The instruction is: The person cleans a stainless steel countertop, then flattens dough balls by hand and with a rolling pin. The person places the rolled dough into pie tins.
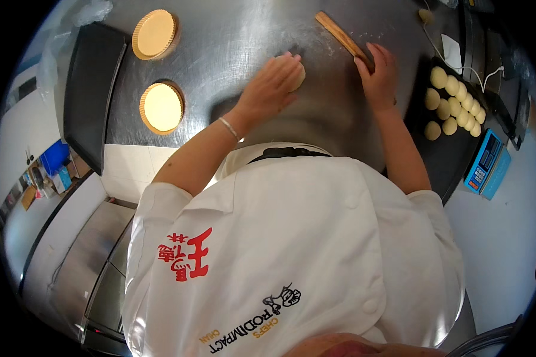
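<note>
My left hand [272, 82] lies palm down on a round piece of dough [298, 78] on the steel worktop [232, 49]; the dough's far side is hidden under the fingers. To the right, my right hand [378, 73] has its thumb and fingers around the near end of a wooden rolling pin [339, 35], which slants away across the worktop. Flour specks lie near the pin. Two fluted round tins stand at the left, one farther [154, 35] and one nearer [161, 108], each with a pale, flat inside.
A dark tray [94, 93] sits at the worktop's left edge. At the right, a black tray [417, 102] bears several dough balls [454, 107]. A blue digital scale [487, 163] stands beyond it, and a white cable [471, 69] runs behind the balls.
</note>
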Demonstrator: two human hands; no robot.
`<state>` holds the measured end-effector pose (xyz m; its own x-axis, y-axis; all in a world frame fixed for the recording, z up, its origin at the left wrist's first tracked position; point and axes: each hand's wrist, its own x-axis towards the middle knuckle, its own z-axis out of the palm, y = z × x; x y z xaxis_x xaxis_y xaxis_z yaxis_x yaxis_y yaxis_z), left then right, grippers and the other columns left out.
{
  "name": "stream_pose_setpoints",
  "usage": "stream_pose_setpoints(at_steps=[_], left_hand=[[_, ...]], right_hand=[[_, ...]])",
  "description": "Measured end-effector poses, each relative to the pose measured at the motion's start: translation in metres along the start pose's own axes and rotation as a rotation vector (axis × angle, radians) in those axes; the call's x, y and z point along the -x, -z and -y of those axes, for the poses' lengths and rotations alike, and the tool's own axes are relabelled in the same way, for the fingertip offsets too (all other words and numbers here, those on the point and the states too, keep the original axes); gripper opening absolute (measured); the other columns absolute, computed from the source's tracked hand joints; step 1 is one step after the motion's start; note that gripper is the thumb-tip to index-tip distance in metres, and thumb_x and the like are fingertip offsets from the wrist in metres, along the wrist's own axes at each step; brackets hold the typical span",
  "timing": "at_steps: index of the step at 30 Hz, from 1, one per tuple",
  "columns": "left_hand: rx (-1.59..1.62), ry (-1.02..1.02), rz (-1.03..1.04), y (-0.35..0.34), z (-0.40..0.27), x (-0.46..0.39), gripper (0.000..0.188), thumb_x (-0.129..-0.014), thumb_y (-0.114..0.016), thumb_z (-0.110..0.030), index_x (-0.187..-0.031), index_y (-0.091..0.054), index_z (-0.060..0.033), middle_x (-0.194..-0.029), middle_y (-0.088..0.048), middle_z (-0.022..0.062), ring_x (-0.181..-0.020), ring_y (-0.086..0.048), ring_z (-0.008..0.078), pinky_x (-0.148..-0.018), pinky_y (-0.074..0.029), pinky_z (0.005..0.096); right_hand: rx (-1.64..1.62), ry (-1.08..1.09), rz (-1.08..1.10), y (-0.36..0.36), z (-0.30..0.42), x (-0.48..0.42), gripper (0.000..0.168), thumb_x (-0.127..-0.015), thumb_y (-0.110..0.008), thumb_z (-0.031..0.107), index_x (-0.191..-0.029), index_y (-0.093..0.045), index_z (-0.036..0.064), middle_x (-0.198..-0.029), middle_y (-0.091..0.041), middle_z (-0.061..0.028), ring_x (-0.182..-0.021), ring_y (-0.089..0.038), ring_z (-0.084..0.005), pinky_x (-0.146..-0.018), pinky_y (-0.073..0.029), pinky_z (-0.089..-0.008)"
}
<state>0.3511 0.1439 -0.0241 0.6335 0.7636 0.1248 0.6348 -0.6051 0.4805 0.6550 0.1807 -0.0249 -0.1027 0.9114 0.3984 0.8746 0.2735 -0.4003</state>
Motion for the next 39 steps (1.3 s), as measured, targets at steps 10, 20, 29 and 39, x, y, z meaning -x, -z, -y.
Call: stream_pose_setpoints(at_steps=[10,20,29,39], left_hand=[[-0.258,0.223,-0.017,0.050,-0.010,-0.007,0.072,-0.091,-0.068,-0.033,-0.150,-0.039,-0.0040,-0.158,-0.038,0.0126,-0.148,-0.031,0.0337,-0.120,-0.025,0.0529],[-0.314,0.352,-0.123,0.024,0.077,-0.044,0.061,-0.096,-0.057,-0.027,-0.149,-0.041,-0.0019,-0.157,-0.038,0.0171,-0.149,-0.029,0.0359,-0.120,-0.020,0.0558],[-0.226,0.298,-0.105,0.015,0.052,0.002,0.066,-0.094,-0.062,-0.029,-0.150,-0.039,-0.0019,-0.160,-0.034,0.0175,-0.149,-0.029,0.0378,-0.120,-0.022,0.0562],[-0.359,0.421,-0.264,0.033,0.114,-0.057,0.058,-0.099,-0.050,-0.032,-0.149,-0.041,-0.0020,-0.157,-0.038,0.0170,-0.149,-0.028,0.0355,-0.121,-0.020,0.0556]], right_hand=[[-0.181,0.096,0.241,-0.006,0.044,0.015,0.042,-0.085,-0.074,0.019,-0.126,-0.065,0.012,-0.118,-0.061,-0.0080,-0.109,-0.057,-0.0293,-0.095,-0.043,-0.0465],[0.165,0.170,0.303,-0.078,0.043,-0.042,0.057,-0.094,-0.060,0.042,-0.139,-0.054,0.006,-0.150,-0.047,-0.0140,-0.143,-0.038,-0.0316,-0.115,-0.028,-0.0571],[0.138,0.255,0.307,-0.060,0.052,-0.004,0.068,-0.091,-0.060,0.056,-0.141,-0.052,0.011,-0.154,-0.044,-0.0068,-0.147,-0.034,-0.0264,-0.118,-0.021,-0.0598],[0.140,0.205,0.381,-0.087,0.053,-0.100,0.063,-0.098,-0.054,0.040,-0.144,-0.047,-0.001,-0.156,-0.039,-0.0185,-0.149,-0.028,-0.0323,-0.121,-0.020,-0.0557]])
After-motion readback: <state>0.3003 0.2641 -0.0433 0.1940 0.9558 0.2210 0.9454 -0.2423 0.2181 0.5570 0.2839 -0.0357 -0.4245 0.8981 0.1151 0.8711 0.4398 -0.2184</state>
